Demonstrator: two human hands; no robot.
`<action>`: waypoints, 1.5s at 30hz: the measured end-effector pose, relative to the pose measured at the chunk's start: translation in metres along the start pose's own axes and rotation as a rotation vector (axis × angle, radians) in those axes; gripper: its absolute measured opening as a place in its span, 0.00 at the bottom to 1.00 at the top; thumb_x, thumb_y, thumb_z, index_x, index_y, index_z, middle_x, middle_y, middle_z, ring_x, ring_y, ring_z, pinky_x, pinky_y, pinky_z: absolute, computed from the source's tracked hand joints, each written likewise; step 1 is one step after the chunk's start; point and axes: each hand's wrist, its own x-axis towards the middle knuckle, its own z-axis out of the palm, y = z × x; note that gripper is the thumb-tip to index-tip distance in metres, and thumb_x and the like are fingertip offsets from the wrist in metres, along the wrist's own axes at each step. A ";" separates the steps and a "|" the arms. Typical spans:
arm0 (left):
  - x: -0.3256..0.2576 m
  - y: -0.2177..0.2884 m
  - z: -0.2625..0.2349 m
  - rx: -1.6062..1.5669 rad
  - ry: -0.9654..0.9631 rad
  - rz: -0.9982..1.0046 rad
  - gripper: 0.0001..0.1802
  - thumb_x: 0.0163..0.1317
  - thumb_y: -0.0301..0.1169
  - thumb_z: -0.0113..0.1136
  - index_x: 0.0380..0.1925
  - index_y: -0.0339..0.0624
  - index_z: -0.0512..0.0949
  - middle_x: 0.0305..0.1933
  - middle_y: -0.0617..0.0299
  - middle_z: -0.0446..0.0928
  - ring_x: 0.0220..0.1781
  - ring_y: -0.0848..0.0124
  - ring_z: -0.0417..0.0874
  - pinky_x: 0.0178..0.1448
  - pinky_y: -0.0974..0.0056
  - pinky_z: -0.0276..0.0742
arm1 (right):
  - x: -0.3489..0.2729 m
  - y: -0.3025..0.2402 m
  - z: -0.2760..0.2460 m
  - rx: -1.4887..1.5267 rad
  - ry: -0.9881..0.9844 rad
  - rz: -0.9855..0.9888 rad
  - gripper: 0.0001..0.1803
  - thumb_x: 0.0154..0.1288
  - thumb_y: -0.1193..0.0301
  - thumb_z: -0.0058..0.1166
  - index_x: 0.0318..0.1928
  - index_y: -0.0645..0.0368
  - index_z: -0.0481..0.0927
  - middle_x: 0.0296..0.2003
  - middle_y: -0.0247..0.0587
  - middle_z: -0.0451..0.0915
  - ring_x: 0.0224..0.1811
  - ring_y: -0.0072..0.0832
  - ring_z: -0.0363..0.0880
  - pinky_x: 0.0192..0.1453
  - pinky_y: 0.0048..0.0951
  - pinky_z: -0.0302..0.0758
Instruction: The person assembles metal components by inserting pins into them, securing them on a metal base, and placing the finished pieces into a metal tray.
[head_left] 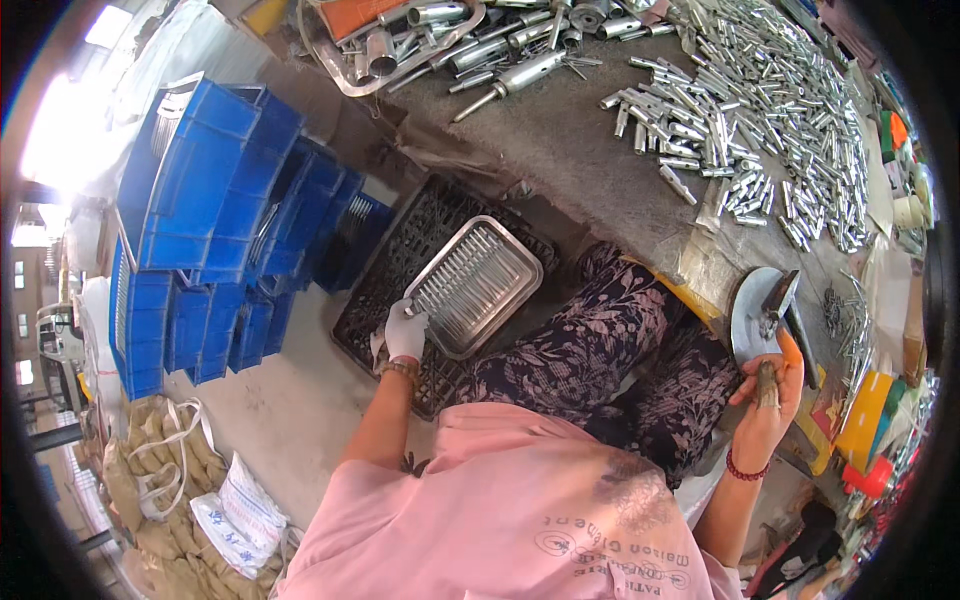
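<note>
My left hand (404, 332), in a white glove, has its fingers curled at the near left corner of a shallow metal tray (530, 262). Slim silvery rods (468, 278) lie side by side in that tray; whether the fingers hold a rod or the rim is hidden. My right hand (775, 388) is closed just below a round metal plate (748, 318) with a dark angled piece on it, at the bench edge. An orange cover is on one of its fingertips and a greyish wrap on another finger. What these fingers hold cannot be made out.
The tray rests on a black plastic crate (398, 262). Blue bins (205, 165) are stacked at the left. The workbench (560, 135) carries a large heap of short metal tubes (740, 115) and larger tubular metal parts (525, 75). Tan sacks (165, 480) lie on the floor at lower left.
</note>
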 end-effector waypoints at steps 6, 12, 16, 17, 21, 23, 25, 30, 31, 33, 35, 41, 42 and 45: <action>0.026 -0.010 0.013 0.034 -0.031 -0.152 0.27 0.64 0.32 0.74 0.63 0.38 0.82 0.43 0.48 0.89 0.48 0.56 0.91 0.58 0.56 0.85 | -0.003 0.000 0.002 0.021 0.011 -0.017 0.25 0.84 0.77 0.44 0.76 0.63 0.75 0.40 0.39 0.83 0.28 0.16 0.75 0.28 0.18 0.74; 0.019 0.009 0.011 0.418 -0.058 0.090 0.28 0.65 0.37 0.75 0.64 0.41 0.83 0.56 0.41 0.89 0.60 0.43 0.90 0.63 0.46 0.84 | -0.001 0.001 0.002 0.036 0.000 -0.011 0.24 0.83 0.78 0.47 0.75 0.63 0.76 0.41 0.39 0.83 0.29 0.15 0.76 0.28 0.18 0.74; 0.014 0.042 -0.001 0.537 -0.119 0.139 0.26 0.69 0.41 0.73 0.62 0.39 0.84 0.53 0.42 0.90 0.57 0.46 0.90 0.63 0.48 0.84 | -0.005 -0.001 0.002 0.065 0.002 -0.039 0.23 0.83 0.79 0.48 0.74 0.62 0.77 0.41 0.39 0.84 0.29 0.16 0.77 0.30 0.20 0.76; 0.011 0.054 -0.004 0.571 -0.113 0.161 0.26 0.71 0.43 0.73 0.59 0.34 0.85 0.48 0.43 0.91 0.52 0.50 0.92 0.60 0.51 0.84 | -0.006 -0.003 0.002 0.077 -0.011 -0.043 0.22 0.83 0.80 0.48 0.73 0.62 0.77 0.41 0.39 0.84 0.29 0.17 0.77 0.31 0.21 0.77; -0.025 0.160 -0.027 0.237 -0.007 0.126 0.22 0.77 0.43 0.66 0.52 0.32 0.86 0.47 0.43 0.90 0.49 0.52 0.93 0.58 0.53 0.84 | -0.005 -0.009 0.006 0.168 -0.072 0.038 0.25 0.80 0.84 0.48 0.72 0.60 0.78 0.43 0.40 0.87 0.31 0.16 0.79 0.33 0.20 0.79; -0.013 0.178 -0.028 0.157 0.162 0.445 0.15 0.79 0.37 0.64 0.42 0.34 0.87 0.28 0.56 0.82 0.29 0.68 0.81 0.40 0.57 0.77 | -0.007 -0.012 0.011 0.223 -0.110 0.102 0.26 0.79 0.85 0.48 0.72 0.58 0.78 0.43 0.39 0.87 0.32 0.15 0.80 0.34 0.19 0.79; -0.032 0.244 -0.018 -0.027 0.055 0.588 0.15 0.80 0.36 0.62 0.40 0.35 0.87 0.29 0.60 0.82 0.29 0.73 0.80 0.39 0.60 0.76 | -0.006 -0.011 0.008 0.261 -0.131 0.149 0.25 0.80 0.84 0.51 0.73 0.56 0.79 0.44 0.38 0.88 0.33 0.14 0.80 0.36 0.18 0.80; -0.120 0.387 0.047 -0.134 -0.249 1.149 0.08 0.76 0.28 0.67 0.49 0.37 0.88 0.40 0.59 0.87 0.41 0.67 0.87 0.52 0.61 0.83 | -0.011 -0.014 0.001 0.232 -0.105 0.186 0.23 0.79 0.82 0.56 0.70 0.56 0.82 0.48 0.38 0.88 0.41 0.19 0.86 0.45 0.21 0.83; -0.125 0.405 0.059 0.075 -0.247 1.359 0.09 0.72 0.27 0.69 0.51 0.40 0.88 0.46 0.57 0.88 0.47 0.63 0.88 0.57 0.59 0.84 | -0.009 -0.013 0.000 0.115 -0.145 -0.019 0.23 0.75 0.82 0.60 0.67 0.58 0.84 0.50 0.38 0.89 0.45 0.24 0.88 0.51 0.25 0.85; -0.127 0.426 0.084 0.252 -0.321 1.618 0.14 0.68 0.23 0.67 0.52 0.45 0.88 0.53 0.54 0.87 0.57 0.53 0.88 0.65 0.53 0.84 | -0.011 -0.024 0.002 -0.038 -0.162 -0.139 0.21 0.71 0.81 0.65 0.62 0.59 0.87 0.49 0.44 0.90 0.46 0.29 0.90 0.52 0.29 0.85; -0.125 0.437 0.096 0.373 -0.403 1.620 0.13 0.69 0.23 0.65 0.52 0.45 0.87 0.52 0.54 0.87 0.56 0.53 0.88 0.62 0.53 0.84 | -0.020 -0.040 -0.013 -0.066 -0.176 -0.124 0.18 0.70 0.81 0.65 0.59 0.59 0.88 0.47 0.46 0.90 0.46 0.31 0.91 0.52 0.31 0.85; -0.122 0.449 0.109 0.486 -0.387 1.596 0.20 0.70 0.21 0.63 0.61 0.40 0.83 0.49 0.55 0.86 0.49 0.59 0.89 0.57 0.58 0.84 | 0.001 -0.029 -0.117 -0.506 0.436 -0.337 0.19 0.65 0.81 0.65 0.56 0.57 0.90 0.45 0.42 0.88 0.42 0.33 0.89 0.48 0.32 0.84; -0.122 0.445 0.113 0.480 -0.392 1.612 0.20 0.70 0.21 0.63 0.61 0.40 0.83 0.49 0.55 0.86 0.49 0.59 0.89 0.57 0.58 0.84 | 0.007 -0.026 -0.141 -0.659 0.500 -0.304 0.18 0.63 0.81 0.66 0.54 0.57 0.89 0.45 0.44 0.87 0.44 0.38 0.89 0.49 0.35 0.85; -0.132 0.442 0.118 0.025 -0.639 1.180 0.24 0.73 0.19 0.59 0.68 0.38 0.80 0.43 0.64 0.81 0.40 0.74 0.84 0.46 0.68 0.82 | 0.028 -0.013 -0.193 -1.084 0.666 -0.212 0.17 0.59 0.77 0.69 0.51 0.55 0.88 0.47 0.47 0.86 0.52 0.49 0.88 0.53 0.46 0.85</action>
